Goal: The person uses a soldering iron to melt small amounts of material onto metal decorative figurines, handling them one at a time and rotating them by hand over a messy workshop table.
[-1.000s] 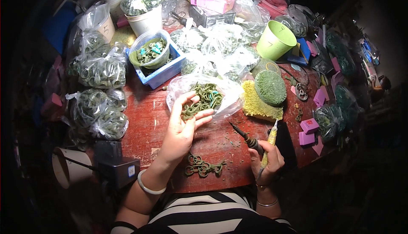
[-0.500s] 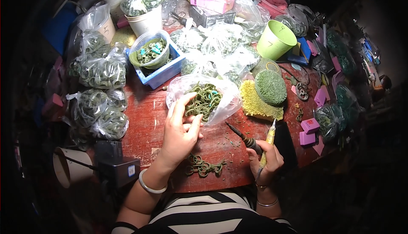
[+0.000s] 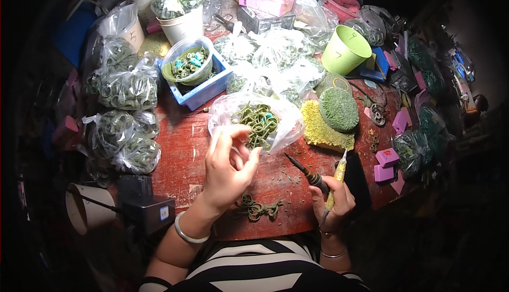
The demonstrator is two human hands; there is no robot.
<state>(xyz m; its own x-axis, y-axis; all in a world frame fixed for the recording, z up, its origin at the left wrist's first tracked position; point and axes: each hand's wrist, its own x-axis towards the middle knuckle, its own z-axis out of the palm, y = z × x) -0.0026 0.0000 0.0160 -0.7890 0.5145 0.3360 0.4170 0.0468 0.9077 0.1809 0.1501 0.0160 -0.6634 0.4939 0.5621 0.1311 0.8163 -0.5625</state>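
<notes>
Left hand: fingers curled; pinch cannot be determined. Right hand: fingers gripping dark pointed tool and yellow tool. Beyond left fingers, green rings remain in clear bag; nearer the body, a joined-looking ring cluster lies on the counter.

Two hands: one left hand, one right hand. The right holds two tools: one dark pointed tool and one yellow-handled, pen-shaped tool. One white bangle is worn at left, two thin bracelets at right. The red wooden counter bears one open clear plastic bag of green rings too overlapped to count, one round green pad, one rectangular yellow spongy block, one blue plastic bin, one lime-green tapered cup and, at right, two small pink blocks close together.
</notes>
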